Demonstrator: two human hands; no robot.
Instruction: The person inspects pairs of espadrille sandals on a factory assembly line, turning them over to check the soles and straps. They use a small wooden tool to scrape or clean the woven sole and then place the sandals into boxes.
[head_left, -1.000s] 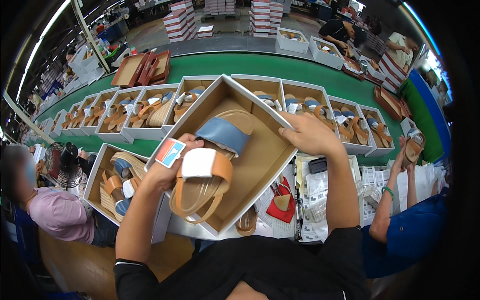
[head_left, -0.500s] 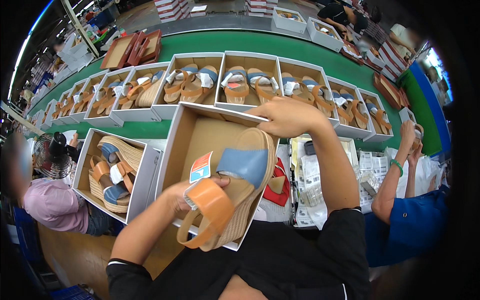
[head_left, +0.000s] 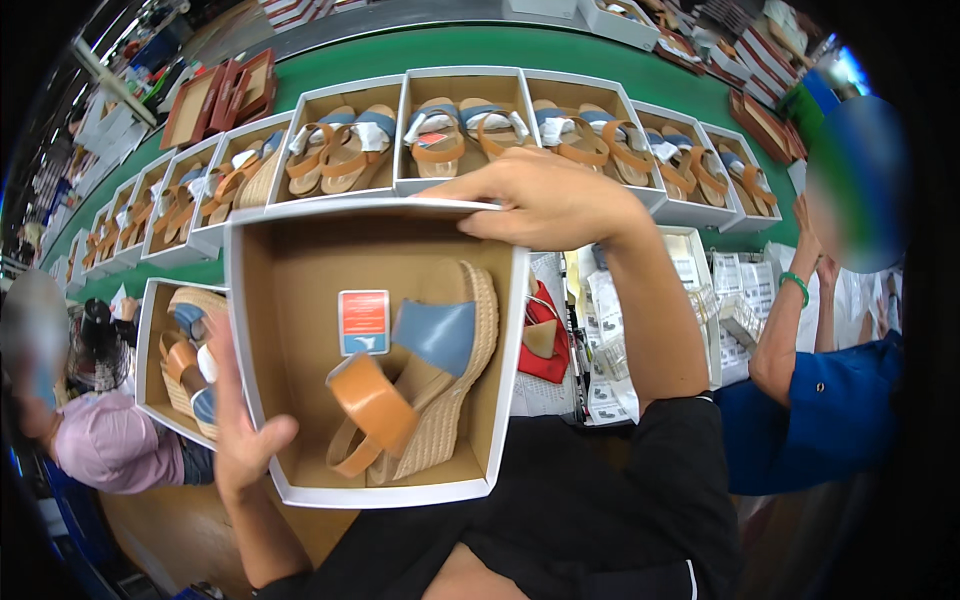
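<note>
A white shoebox [head_left: 375, 492] with a brown inside is held up in front of me. In it lies one wedge sandal [head_left: 436, 335] with a blue band, a tan ankle strap and a braided sole. A red and blue card tag [head_left: 364, 322] rests beside the sandal. My right hand [head_left: 540, 200] grips the box's far rim near the right corner. Along the box's left wall is my left hand [head_left: 246, 430], somewhat blurred, its fingers stretched out and its thumb spread over the near-left edge. Whether its fingers press on the wall I cannot tell.
Open boxes of matching sandals [head_left: 467, 130] line the green conveyor [head_left: 330, 85] ahead. Another sandal box [head_left: 180, 360] stands left, near a person in pink [head_left: 115, 440]. Label sheets [head_left: 605, 350] and a red pouch [head_left: 545, 340] lie right, before a co-worker's blue sleeve [head_left: 830, 400].
My left hand has let go of the sandal and moved out to the box's left side. The sandal now lies inside. The box has shifted left and turned straighter, still in my right hand.
</note>
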